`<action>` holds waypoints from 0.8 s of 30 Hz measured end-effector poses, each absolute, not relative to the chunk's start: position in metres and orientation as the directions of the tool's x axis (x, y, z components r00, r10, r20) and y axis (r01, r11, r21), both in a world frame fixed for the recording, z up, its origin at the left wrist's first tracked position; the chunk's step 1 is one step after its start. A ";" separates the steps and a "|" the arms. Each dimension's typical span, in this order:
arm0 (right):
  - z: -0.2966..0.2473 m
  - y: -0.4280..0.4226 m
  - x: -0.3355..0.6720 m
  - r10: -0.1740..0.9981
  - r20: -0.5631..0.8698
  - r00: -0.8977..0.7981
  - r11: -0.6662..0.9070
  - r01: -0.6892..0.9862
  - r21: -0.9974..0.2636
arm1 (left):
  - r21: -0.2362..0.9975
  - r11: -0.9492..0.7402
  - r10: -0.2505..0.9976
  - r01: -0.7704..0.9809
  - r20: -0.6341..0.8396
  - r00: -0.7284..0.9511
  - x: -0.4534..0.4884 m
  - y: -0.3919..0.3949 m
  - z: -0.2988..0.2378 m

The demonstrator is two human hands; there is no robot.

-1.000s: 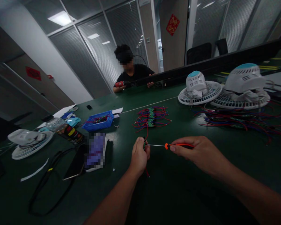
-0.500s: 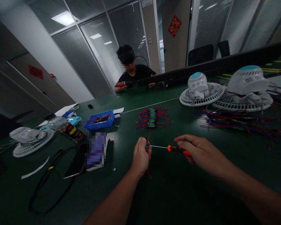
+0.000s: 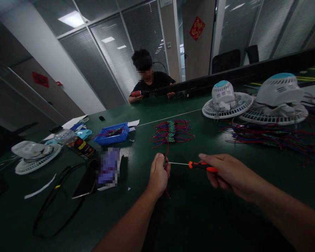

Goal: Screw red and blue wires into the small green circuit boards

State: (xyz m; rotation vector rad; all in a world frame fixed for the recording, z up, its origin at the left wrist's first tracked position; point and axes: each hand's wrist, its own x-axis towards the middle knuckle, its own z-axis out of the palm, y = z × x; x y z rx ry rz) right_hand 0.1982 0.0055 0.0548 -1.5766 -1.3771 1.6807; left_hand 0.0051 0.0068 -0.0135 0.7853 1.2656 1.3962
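Hiding most of a green circuit board [image 3: 165, 162], the left hand [image 3: 158, 174] pinches it, near centre; the right hand [image 3: 229, 172], thumb extended, meets the screwdriver's handle [image 3: 200, 166] from the right, whether gripping I can't tell.

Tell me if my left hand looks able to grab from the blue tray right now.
Probably not yet: your left hand is occupied, pinching a small green circuit board, and the shaft of the screwdriver reaches up to it. The blue tray itself looks open on top.

Shiny metal screwdriver shaft [image 3: 179, 163], smooth plastic handle [image 3: 199, 166], glossy tabletop [image 3: 139, 162].
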 end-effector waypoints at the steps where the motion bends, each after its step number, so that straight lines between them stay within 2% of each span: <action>1: 0.054 0.006 0.199 0.853 -0.458 -0.251 -0.378 0.309 -0.873 | 0.960 0.104 0.958 -0.258 -0.167 -0.234 0.005 0.007 -0.013; 12: 0.055 0.003 0.194 0.926 -0.308 -0.219 -0.243 0.282 -0.928 | 0.959 0.121 0.958 -0.255 -0.180 -0.224 0.006 0.007 -0.008; 24: 0.049 0.005 0.196 0.947 -0.284 -0.150 -0.256 0.178 -0.950 | 0.957 0.129 0.961 -0.260 -0.186 -0.206 0.006 0.007 -0.010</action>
